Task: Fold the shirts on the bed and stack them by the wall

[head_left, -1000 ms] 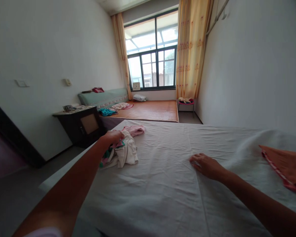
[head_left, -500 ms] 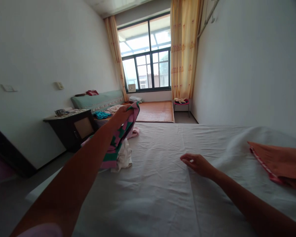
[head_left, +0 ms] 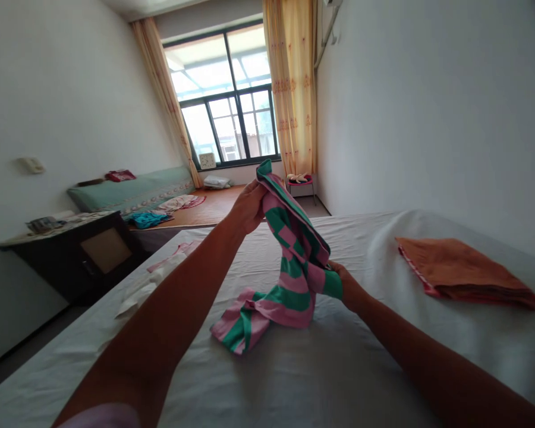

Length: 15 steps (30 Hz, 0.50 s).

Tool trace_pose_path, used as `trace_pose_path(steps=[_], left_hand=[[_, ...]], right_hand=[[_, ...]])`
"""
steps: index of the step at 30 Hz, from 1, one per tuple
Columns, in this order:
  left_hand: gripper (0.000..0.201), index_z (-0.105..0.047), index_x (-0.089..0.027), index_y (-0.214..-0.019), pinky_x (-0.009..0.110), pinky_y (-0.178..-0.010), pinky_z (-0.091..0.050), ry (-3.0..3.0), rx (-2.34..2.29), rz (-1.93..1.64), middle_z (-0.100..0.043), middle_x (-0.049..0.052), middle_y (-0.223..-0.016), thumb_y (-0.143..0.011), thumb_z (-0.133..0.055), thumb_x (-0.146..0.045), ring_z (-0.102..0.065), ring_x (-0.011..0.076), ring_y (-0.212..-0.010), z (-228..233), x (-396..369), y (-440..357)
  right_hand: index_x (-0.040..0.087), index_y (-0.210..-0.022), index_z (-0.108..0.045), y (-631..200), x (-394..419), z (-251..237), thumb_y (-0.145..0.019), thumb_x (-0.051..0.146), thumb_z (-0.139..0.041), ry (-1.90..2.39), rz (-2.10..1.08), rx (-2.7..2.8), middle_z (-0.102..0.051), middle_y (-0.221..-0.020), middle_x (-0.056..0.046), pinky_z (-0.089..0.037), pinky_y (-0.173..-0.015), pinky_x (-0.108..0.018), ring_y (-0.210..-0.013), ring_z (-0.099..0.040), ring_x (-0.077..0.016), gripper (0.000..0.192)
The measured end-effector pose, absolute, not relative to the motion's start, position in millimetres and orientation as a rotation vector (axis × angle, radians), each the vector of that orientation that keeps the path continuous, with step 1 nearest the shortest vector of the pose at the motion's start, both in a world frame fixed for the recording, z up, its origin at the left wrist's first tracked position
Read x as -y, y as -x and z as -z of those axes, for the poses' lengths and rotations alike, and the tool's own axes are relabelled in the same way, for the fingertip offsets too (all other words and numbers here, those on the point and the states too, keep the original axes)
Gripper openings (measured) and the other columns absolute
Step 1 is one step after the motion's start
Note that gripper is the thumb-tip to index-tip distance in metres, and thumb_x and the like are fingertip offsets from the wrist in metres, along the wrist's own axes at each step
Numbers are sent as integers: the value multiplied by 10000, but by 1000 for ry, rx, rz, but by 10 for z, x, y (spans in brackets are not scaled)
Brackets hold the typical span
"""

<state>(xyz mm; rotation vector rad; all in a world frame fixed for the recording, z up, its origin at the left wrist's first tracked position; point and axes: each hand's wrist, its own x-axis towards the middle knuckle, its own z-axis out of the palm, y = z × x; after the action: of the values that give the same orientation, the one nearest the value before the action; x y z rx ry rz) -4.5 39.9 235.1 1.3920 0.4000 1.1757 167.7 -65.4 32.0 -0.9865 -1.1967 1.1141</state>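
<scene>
Here both hands grip a pink-and-green striped cloth garment [head_left: 289, 261]
Left hand [head_left: 248, 207] pinches its top; right hand [head_left: 345, 284] clasps lower, above the white bedsheet [head_left: 321, 368]

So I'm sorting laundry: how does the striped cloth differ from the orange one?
The striped cloth is pink and green, the orange cloth plain. The striped one hangs crumpled between left hand and right hand; the orange one lies folded flat, untouched. Both are over the white bed.

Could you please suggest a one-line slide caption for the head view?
Both hands, left hand high and right hand low, hold a pink-and-green striped garment above a white-sheeted bed.
</scene>
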Motion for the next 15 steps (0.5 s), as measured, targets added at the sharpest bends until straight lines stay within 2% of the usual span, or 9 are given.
trace_pose_path(steps=[2,4,7,9,11,13,15], left_hand=[[273,-641,-135,-929,219,-590,-536,-1383,-416,-1197,-657,-4,-681,-789,-680,-365,-637,118,-617,-2315,-460,102],[276,-644,-134,-925,228,-596,-534,-1367,-446,-1222,-654,-8,-669,-764,-703,-350,-630,119,-603,-2285,-581,214],[297,-622,-146,-999,231,-601,-520,-1306,-537,-1261,-638,-21,-670,-741,-717,-256,-600,100,-565,-2202,-841,414],[406,-571,-172,-1127,245,-695,-517,-1268,-613,-1284,-653,0,-778,-743,-702,-191,-619,97,-651,-2079,-1003,518],[510,-505,-214,-1235,287,-859,-474,-1310,-689,-1280,-651,54,-988,-759,-686,-192,-629,116,-877,-1890,-1091,580],[495,-503,-242,-1254,346,-963,-405,-1482,-756,-1167,-600,90,-1168,-788,-668,-278,-567,152,-1075,-1651,-1059,608],[406,-581,-223,-1177,389,-956,-401,-1746,-779,-904,-596,101,-1196,-816,-620,-405,-546,204,-1108,-1392,-887,619]], right_hand=[[221,-850,-606,-1852,615,-390,-684,473,-719,933,-1107,1016,-666,-726,3,-512,-578,-273,-633,-617,-152,322],[213,-720,-554,-2051,585,-499,-708,484,-700,884,-1037,872,-578,-561,44,-418,-436,-204,-475,-516,-94,307],[216,-652,-490,-2282,574,-691,-734,450,-686,779,-975,755,-451,-451,81,-327,-353,-174,-378,-401,-62,316],[227,-706,-523,-2349,578,-768,-763,426,-656,735,-956,717,-526,-512,66,-381,-385,-171,-428,-473,-72,246],[255,-839,-577,-2366,575,-753,-817,435,-583,752,-974,693,-667,-730,30,-470,-482,-186,-594,-599,-100,181],[290,-967,-589,-2379,555,-642,-867,437,-504,842,-1045,667,-701,-970,10,-516,-562,-214,-755,-649,-125,196],[294,-994,-592,-2419,518,-480,-885,399,-481,979,-1125,617,-698,-1033,3,-518,-554,-221,-750,-652,-127,188]])
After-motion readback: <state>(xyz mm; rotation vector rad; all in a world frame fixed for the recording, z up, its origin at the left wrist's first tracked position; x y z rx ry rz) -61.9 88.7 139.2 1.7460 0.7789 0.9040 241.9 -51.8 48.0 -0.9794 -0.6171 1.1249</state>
